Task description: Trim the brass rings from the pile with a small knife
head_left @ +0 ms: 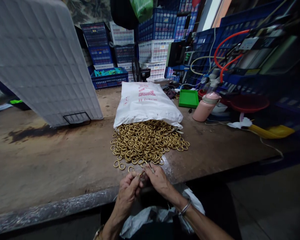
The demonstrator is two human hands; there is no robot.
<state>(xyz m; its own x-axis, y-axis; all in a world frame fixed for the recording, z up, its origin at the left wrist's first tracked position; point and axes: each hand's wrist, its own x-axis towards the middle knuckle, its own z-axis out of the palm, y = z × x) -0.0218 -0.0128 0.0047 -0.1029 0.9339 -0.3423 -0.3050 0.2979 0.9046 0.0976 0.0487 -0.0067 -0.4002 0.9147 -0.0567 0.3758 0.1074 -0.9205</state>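
At the table's front edge my left hand (130, 185) pinches a gold-coloured ring (141, 173). My right hand (158, 178) is right against it, its fingers closed round a thin, pointed tool (151, 168) whose kind I cannot make out. The fingers of both hands meet at the ring and partly hide it. Just beyond them, a heap of gold-coloured rings (142, 141) spills from the mouth of a white woven sack (147, 103) with red print. A few loose rings (122, 166) lie nearest my left hand.
A tall pale ribbed panel (45, 60) stands on the table (52, 166) at left. To the right are a green tray (188, 98), a pink bottle (205, 108) and a machine with red hoses (250, 46). Stacked crates (155, 51) fill the back. White plastic (150, 220) covers my lap.
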